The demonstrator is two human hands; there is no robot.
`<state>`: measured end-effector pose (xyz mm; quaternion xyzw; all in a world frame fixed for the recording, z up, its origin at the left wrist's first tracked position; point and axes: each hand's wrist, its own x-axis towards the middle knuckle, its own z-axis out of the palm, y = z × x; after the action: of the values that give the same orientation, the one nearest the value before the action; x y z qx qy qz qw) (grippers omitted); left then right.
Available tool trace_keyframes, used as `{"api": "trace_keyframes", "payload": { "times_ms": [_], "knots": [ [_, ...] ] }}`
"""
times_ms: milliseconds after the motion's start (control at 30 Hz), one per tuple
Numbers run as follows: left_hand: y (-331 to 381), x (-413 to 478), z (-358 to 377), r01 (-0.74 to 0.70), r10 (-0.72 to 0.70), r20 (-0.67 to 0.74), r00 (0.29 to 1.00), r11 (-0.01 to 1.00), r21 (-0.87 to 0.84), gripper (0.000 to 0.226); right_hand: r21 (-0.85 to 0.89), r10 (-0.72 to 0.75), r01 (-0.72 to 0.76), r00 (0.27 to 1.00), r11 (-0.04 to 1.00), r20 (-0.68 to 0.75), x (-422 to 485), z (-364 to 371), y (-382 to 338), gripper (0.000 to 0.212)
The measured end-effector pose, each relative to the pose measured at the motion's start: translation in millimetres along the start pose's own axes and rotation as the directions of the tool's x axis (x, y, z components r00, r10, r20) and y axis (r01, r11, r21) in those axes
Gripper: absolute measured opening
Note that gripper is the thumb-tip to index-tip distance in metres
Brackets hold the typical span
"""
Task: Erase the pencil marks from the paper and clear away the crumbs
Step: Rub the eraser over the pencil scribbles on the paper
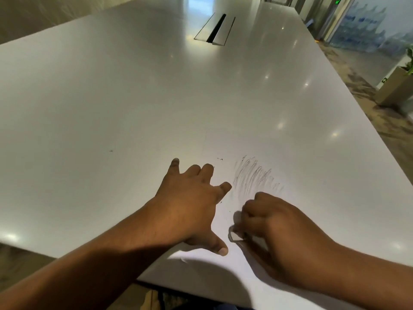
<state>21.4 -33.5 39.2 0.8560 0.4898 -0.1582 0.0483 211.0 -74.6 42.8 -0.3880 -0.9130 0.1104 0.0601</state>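
Note:
A white sheet of paper lies on the white table near its front edge, its borders hard to tell from the tabletop. Grey pencil strokes fan across it. My left hand presses flat on the paper with fingers spread, just left of the marks. My right hand is curled round a small white eraser, whose tip sits on the paper below the marks. A few dark crumbs lie above and beside my left fingers.
The long glossy table stretches away, with a metal cable hatch set in its middle far off. Carpeted floor runs along the right side, where a planter box and stacked water bottles stand.

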Motion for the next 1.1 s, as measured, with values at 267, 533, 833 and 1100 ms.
{"api": "trace_keyframes", "payload": {
  "times_ms": [267,533,833,1100],
  "knots": [
    [-3,-1,5,-0.003,0.003,0.000,1.000,0.999,-0.037,0.115,-0.035,0.077,-0.079,0.995,0.996,-0.058,-2,0,6,0.013],
    [-4,2,7,-0.003,0.003,0.005,1.000,0.999,-0.041,0.116,-0.034,0.093,-0.095,0.994,0.995,-0.064,4,3,0,0.013],
    [-5,1,8,-0.010,0.010,-0.004,1.000,0.999,-0.036,0.116,-0.070,0.106,-0.113,0.990,0.991,-0.093,11,7,0,0.018],
    [-8,1,8,-0.026,0.025,-0.022,0.999,0.999,-0.043,0.114,-0.067,0.066,-0.072,0.994,0.995,-0.091,25,11,-6,0.013]
  ]
}}
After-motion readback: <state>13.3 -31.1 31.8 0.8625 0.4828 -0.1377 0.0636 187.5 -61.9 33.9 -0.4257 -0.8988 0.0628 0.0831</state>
